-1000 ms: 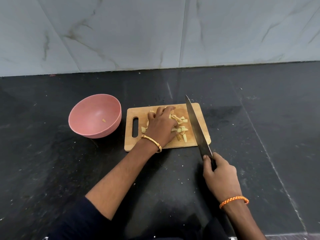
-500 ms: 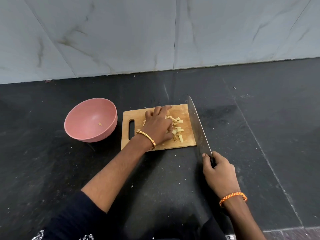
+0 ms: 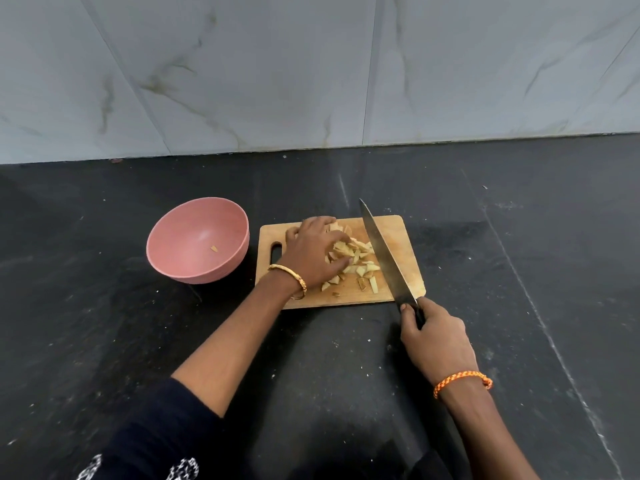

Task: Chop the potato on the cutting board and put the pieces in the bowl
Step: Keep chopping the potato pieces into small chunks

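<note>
Gathering potato on the board

My left hand (image 3: 313, 252) curls its grip round the potato pieces (image 3: 353, 259); my right hand (image 3: 434, 337) clenches the knife (image 3: 384, 252); pink bowl (image 3: 199, 239) beside.

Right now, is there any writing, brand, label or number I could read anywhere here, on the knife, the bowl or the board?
None: no readable text shows anywhere.
knife: blade bare, no brand visible.
bowl: plain pink, no label.
cutting board: plain wood, no stamp.
sleeve: a white pattern near the bottom edge, too cut off to tell whether it is lettering.
wall tiles: only marble veins.
</note>
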{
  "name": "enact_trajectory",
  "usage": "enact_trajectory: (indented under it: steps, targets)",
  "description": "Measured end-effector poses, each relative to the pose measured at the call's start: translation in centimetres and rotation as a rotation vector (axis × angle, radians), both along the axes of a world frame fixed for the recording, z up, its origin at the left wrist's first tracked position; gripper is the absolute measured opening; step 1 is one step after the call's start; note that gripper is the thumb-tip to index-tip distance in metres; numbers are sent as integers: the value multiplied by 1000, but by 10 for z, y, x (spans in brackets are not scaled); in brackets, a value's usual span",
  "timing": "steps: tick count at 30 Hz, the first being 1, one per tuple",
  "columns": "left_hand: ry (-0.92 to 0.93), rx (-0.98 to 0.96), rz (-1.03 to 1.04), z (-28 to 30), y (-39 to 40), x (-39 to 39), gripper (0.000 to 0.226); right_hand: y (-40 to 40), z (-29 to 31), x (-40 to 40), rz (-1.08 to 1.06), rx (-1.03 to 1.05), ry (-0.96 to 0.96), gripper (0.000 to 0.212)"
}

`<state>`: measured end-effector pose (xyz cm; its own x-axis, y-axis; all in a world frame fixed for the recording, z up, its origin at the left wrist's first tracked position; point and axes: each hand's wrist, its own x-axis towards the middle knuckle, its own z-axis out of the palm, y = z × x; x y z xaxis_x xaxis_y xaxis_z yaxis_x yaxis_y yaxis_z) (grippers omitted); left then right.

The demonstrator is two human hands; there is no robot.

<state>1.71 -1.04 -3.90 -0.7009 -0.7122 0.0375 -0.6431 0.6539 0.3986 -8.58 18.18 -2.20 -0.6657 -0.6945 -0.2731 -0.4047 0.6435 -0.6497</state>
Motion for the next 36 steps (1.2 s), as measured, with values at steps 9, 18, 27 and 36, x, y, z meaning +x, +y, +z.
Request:
enact_trajectory:
  steps: [9, 18, 27, 36]
  targets:
    - [169, 208, 96, 5, -21, 3, 18, 9, 3, -8, -32, -35, -50, 22]
    - [232, 141, 201, 13, -15, 8, 12, 2, 10, 11, 150, 99, 101, 21]
    - [432, 141, 203, 23, -5, 8, 27, 2, 19, 2, 82, 14, -14, 22]
    - [847, 657, 342, 46, 8, -10, 41, 18, 31, -5, 112, -86, -412, 24]
